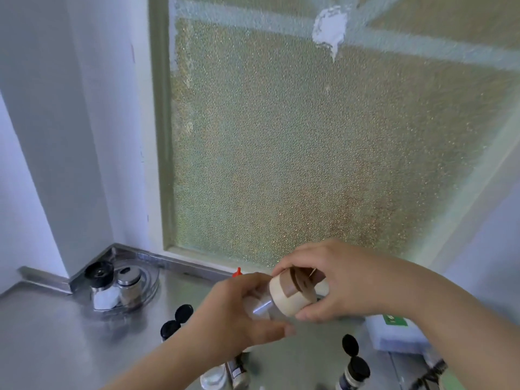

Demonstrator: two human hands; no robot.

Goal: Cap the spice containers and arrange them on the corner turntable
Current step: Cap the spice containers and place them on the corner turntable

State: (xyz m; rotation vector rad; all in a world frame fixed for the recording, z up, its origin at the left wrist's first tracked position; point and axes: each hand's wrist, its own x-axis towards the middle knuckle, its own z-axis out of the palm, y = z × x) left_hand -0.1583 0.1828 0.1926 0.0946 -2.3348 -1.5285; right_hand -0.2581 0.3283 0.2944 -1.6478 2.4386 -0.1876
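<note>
My left hand (242,313) grips a clear spice jar (260,305), tilted on its side above the counter. My right hand (337,280) holds the jar's cream and brown cap (292,294) at the jar's mouth. In the corner sits a clear round turntable (150,282) with two containers on it: a black-topped shaker (101,285) with white contents and a silver-lidded jar (130,285) with brown contents. Below my hands stand two bottles with black flip caps hinged open, one on the left (171,327) and one on the right (354,367).
A steel counter (56,342) runs into a corner under a frosted window (323,150). A red-tipped bottle (237,273) peeks out behind my left hand. A white box with a green label (394,330) lies at right. A small open white container (213,377) and a dark bottle (239,370) stand at the bottom edge.
</note>
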